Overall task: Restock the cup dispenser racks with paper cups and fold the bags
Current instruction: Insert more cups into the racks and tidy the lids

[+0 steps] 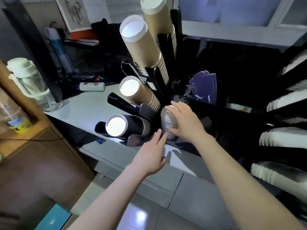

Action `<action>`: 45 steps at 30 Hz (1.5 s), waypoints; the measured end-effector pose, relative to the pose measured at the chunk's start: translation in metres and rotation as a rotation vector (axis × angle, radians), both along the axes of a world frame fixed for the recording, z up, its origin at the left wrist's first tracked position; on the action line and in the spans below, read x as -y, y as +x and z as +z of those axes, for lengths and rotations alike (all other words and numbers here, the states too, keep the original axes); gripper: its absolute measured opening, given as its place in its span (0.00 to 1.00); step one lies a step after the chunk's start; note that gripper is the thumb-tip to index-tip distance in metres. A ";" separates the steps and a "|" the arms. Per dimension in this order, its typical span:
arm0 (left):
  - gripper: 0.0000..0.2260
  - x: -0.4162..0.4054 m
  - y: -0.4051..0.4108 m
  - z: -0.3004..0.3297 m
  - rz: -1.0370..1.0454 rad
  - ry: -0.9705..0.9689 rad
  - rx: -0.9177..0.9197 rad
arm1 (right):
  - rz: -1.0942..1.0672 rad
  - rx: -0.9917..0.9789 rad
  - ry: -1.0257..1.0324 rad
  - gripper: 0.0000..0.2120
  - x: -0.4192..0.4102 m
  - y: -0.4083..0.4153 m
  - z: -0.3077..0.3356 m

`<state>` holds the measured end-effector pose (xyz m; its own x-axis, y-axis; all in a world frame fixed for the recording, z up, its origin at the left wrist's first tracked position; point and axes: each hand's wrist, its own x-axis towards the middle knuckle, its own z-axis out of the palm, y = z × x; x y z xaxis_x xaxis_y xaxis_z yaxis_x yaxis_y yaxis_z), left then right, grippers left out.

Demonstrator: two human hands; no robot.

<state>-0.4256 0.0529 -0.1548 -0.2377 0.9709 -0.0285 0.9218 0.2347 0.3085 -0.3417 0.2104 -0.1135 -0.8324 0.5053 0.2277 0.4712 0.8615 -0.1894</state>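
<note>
While the right hand [184, 121] cups its spread fingers over a short white cup stack [168, 121] low in the black dispenser rack [196, 103], the left hand [152, 152] reaches in flat, fingertips touching the stack's lower edge, gripping nothing. Just left of that stack lie a black cup column [126, 127] and brown ones above it. Seating it well probably means pushing squarely along the slot, both hands keeping the rims aligned.

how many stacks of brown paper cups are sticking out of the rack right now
3. The tallest brown stack is at the top, the second brown stack is just left of it, and a shorter brown stack sits below. Others may be hidden behind the black rack.
</note>
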 end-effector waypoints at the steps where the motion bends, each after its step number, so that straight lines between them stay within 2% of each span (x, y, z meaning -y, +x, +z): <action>1: 0.35 -0.002 -0.003 0.001 -0.016 0.005 0.006 | 0.012 0.104 0.066 0.41 -0.001 -0.002 0.000; 3: 0.34 -0.006 -0.006 0.002 -0.046 0.019 0.017 | 0.003 0.187 0.108 0.43 -0.001 -0.004 -0.001; 10: 0.34 -0.007 -0.009 -0.003 -0.130 -0.002 0.028 | -0.098 0.063 0.104 0.34 0.015 -0.005 -0.009; 16: 0.36 -0.006 -0.007 -0.005 -0.116 0.041 0.134 | -0.131 0.032 0.133 0.32 0.016 -0.003 -0.007; 23: 0.38 -0.008 -0.007 -0.009 -0.066 0.028 0.251 | -0.174 -0.271 0.101 0.33 0.019 0.003 -0.014; 31: 0.38 -0.021 0.001 0.001 0.005 0.266 0.468 | -0.260 -0.490 0.019 0.35 0.024 0.018 -0.005; 35: 0.38 -0.029 0.005 0.007 -0.012 0.325 0.410 | -0.351 -0.628 -0.012 0.36 0.026 0.034 0.006; 39: 0.36 -0.037 0.005 0.005 -0.023 0.269 0.306 | -0.471 -0.704 -0.093 0.35 0.025 0.061 0.008; 42: 0.35 -0.043 0.006 0.006 -0.034 0.231 0.232 | -0.537 -0.622 -0.104 0.35 0.028 0.075 0.000; 45: 0.33 -0.049 0.008 0.008 -0.048 0.218 0.206 | -0.504 -0.456 0.026 0.33 0.029 0.079 -0.005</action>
<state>-0.4175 0.1018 -0.1469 -0.2018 0.9696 0.1386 0.8429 0.0999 0.5287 -0.2627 0.1815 -0.1185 -0.3147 0.7959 0.5172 0.6940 0.5647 -0.4466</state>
